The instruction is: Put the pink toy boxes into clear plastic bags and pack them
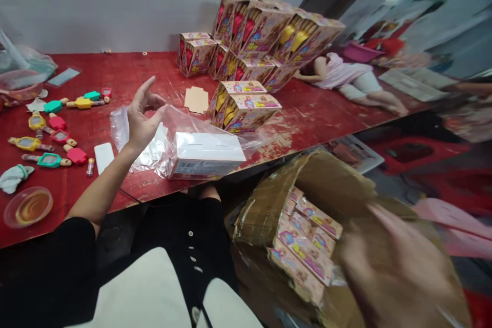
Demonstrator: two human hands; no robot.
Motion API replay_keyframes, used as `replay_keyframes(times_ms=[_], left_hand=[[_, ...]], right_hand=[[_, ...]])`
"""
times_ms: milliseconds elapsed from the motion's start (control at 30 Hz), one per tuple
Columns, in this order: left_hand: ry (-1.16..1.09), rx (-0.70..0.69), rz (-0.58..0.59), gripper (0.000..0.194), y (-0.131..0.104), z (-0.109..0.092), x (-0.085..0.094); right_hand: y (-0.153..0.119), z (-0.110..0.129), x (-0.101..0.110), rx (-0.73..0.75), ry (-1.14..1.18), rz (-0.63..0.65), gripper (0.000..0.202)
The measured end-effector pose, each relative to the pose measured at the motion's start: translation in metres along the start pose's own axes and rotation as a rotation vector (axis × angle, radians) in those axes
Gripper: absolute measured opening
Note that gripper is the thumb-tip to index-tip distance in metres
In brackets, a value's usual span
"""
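My left hand [143, 122] is raised over the table, its thumb and a finger at the pulled-up edge of a clear plastic bag [188, 122]; the index finger points up. Inside the bag, or under its film, a white-topped box [209, 148] with a barcode on its side lies at the table's front edge. My right hand [395, 261] is a motion blur over the open carton [261, 205] at the lower right, so its fingers cannot be made out. Several printed toy boxes [307, 256] lie in that carton.
Printed boxes with red and yellow contents [265, 31] stand stacked at the back; two more [249, 107] stand nearer. Colourful small toys [49, 160], a white phone-like slab [103, 158] and a bowl of liquid [28, 207] are left. A person [346, 77] lies at the table's far right.
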State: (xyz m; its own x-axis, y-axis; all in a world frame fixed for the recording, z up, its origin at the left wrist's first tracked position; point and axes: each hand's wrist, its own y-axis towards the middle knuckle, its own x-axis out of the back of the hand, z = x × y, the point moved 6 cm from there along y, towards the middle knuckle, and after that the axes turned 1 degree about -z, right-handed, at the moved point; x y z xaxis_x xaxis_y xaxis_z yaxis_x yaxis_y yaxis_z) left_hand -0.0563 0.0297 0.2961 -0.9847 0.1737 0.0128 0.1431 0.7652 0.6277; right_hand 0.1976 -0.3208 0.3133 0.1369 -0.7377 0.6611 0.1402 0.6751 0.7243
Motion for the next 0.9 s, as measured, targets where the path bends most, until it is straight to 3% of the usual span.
replay_keyframes(times_ms=[67,133,200,267,333,467,667,767,900], left_hand=[[0.075,-0.094,-0.05,0.066,-0.02,-0.013,0.007],[0.111,-0.216,0.006,0.048,-0.053,-0.026,0.003],[0.125,-0.325,0.269,0.025,-0.093,-0.034,-0.021],[0.2,-0.365,0.539,0.02,-0.126,-0.031,-0.052],[0.331,-0.299,0.619,0.027,-0.139,-0.018,-0.072],[0.311,-0.009,0.454,0.034,-0.122,0.005,-0.076],[-0.386,0.623,0.033,0.055,-0.097,0.017,-0.047],[-0.359,0.746,-0.087,0.055,-0.095,0.015,-0.032],[-0.258,0.804,-0.102,0.05,-0.107,0.021,-0.012]], right_hand=[[0.029,-0.004,-0.033,0.144,-0.082,0.059,0.067],[0.063,-0.013,-0.08,0.294,-0.126,0.195,0.064],[0.091,-0.027,-0.116,0.387,-0.123,0.255,0.05],[0.106,-0.041,-0.132,0.426,-0.083,0.235,0.039],[0.107,-0.05,-0.13,0.44,-0.026,0.192,0.034],[0.073,-0.052,-0.117,0.456,0.044,0.103,0.041],[-0.001,-0.051,-0.136,0.408,0.008,-0.046,0.04],[-0.023,-0.056,-0.144,0.34,0.052,-0.116,0.04],[-0.037,-0.064,-0.155,0.259,0.158,-0.123,0.039]])
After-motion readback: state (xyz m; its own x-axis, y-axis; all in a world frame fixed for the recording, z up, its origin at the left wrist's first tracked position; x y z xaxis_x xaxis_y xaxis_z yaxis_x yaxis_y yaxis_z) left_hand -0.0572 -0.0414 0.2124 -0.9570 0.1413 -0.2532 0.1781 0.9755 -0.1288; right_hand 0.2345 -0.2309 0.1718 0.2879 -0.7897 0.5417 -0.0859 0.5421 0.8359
